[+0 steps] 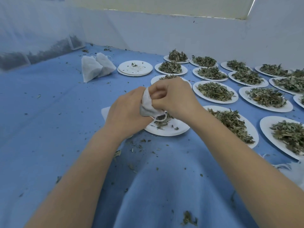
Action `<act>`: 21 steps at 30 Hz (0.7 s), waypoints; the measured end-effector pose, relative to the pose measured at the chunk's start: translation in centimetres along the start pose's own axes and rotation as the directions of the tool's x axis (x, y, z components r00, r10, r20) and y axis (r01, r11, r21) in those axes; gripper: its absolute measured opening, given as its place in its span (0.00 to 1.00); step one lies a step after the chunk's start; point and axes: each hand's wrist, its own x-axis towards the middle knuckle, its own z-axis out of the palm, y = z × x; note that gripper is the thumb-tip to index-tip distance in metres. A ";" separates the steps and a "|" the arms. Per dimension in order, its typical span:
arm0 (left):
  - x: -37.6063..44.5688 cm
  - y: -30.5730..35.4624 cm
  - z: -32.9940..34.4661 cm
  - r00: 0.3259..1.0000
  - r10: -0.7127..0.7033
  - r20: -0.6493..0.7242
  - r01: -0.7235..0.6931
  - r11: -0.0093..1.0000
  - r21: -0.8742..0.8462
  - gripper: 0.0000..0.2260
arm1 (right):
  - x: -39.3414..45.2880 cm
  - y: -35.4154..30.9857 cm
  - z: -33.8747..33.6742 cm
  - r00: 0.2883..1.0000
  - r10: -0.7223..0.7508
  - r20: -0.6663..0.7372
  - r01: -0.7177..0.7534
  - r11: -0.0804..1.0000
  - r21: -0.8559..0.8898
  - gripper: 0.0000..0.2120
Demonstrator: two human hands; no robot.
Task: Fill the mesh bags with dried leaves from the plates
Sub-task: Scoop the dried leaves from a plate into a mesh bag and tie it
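Mesh bag (146, 104) gripped by left hand (126, 112), mouth pinched by right hand (172, 97), held above near-empty plate (167, 129) mid-cloth; leaves likely spilled onto blue cloth (49, 112) if mouth is let slack

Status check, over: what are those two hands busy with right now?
Left hand and right hand both gripping one mesh bag above a nearly emptied plate. Two filled bags set aside. Nothing in the way.
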 end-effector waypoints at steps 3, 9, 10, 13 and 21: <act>0.0 -0.6 -0.2 1.000 -0.011 -0.006 0.011 0.999 -0.042 0.23 | 0.5 0.1 -0.9 0.982 -0.021 0.186 0.034 0.997 -0.065 0.12; 0.4 -2.6 -0.9 0.997 -0.070 -0.023 0.070 0.997 0.022 0.24 | 1.8 1.0 -4.3 0.958 0.006 0.288 -0.051 0.988 0.149 0.05; 0.5 -2.9 -1.0 0.997 -0.077 -0.030 0.078 0.996 0.032 0.24 | 2.2 1.6 -4.4 0.969 0.027 0.247 -0.074 0.981 0.180 0.07; 0.6 -3.4 -1.3 0.991 -0.116 -0.066 0.118 0.993 0.026 0.23 | 3.2 3.7 -3.8 0.973 0.118 0.199 -0.075 0.975 -0.212 0.17; 0.5 -3.6 -1.7 0.985 -0.146 -0.093 0.146 0.989 -0.005 0.19 | 2.5 5.2 -1.8 0.831 0.190 0.523 0.106 0.869 -0.484 0.26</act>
